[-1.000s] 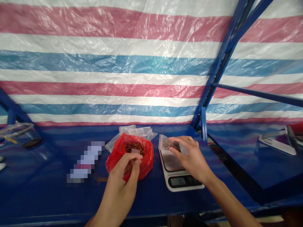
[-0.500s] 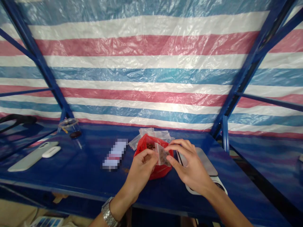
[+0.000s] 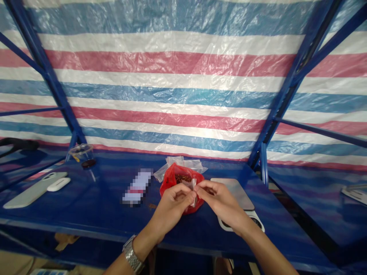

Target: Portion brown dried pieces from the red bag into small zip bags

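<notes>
Pinched between the fingertips of both hands is a small clear zip bag (image 3: pixel 194 185), seen nearly edge-on, so its contents are mostly hidden. My left hand (image 3: pixel 174 204) grips it from the left, thumb and index finger pressed together. My right hand (image 3: pixel 219 200) is closed on its upper right edge, fingertips meeting the left ones. Right behind and below sits an open red plastic bag (image 3: pixel 169 179) holding small reddish-brown pieces (image 3: pixel 182 178). Several flat clear zip bags (image 3: pixel 197 165) lie behind the red bag.
A kitchen scale (image 3: pixel 239 193) with a metal plate stands right, partly under my right hand. Leftward lie a pixelated phone (image 3: pixel 139 186), a pale phone (image 3: pixel 36 190), a white earbud case (image 3: pixel 59 184) and a clear plastic cup (image 3: pixel 83 154). Blue posts (image 3: pixel 283 103) rise from the blue table (image 3: pixel 106 221).
My right hand has moved left to meet the left fingertips at the small zip bag's edge. The bag has turned from facing me to nearly edge-on. The view has shifted slightly.
</notes>
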A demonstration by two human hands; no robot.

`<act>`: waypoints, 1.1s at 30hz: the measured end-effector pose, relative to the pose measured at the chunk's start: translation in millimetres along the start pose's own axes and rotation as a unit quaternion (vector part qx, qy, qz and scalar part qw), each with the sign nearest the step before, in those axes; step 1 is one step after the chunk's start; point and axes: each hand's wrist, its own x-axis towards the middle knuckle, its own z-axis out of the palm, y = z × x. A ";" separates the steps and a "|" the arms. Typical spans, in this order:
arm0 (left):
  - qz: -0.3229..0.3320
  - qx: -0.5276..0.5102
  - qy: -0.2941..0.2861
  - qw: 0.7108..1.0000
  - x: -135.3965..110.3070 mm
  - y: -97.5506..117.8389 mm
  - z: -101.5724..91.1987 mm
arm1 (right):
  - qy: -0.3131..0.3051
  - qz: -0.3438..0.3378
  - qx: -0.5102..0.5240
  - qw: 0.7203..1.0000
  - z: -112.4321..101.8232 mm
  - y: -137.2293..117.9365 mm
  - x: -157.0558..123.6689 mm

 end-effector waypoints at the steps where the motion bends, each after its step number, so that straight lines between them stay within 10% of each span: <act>1: -0.016 -0.018 0.001 1.000 -0.6 0.2 1.1 | -0.002 -0.004 -0.004 1.000 -0.4 -0.3 -0.5; 8: -0.079 -0.079 0.047 0.993 -0.9 -2.2 15.9 | 0.007 -0.029 -0.023 0.999 6.8 -0.9 -2.2; 16: 0.077 0.096 0.194 0.973 12.4 1.6 2.6 | 0.106 -0.077 -0.152 0.980 15.1 -8.5 -0.9; 25: 0.075 -0.013 0.108 0.991 21.2 -6.8 -16.8 | 0.097 -0.169 -0.219 0.956 10.2 31.2 15.0; 33: 0.141 0.269 0.182 0.935 29.5 -33.1 -47.3 | 0.113 -0.121 -0.334 0.928 13.9 44.5 29.9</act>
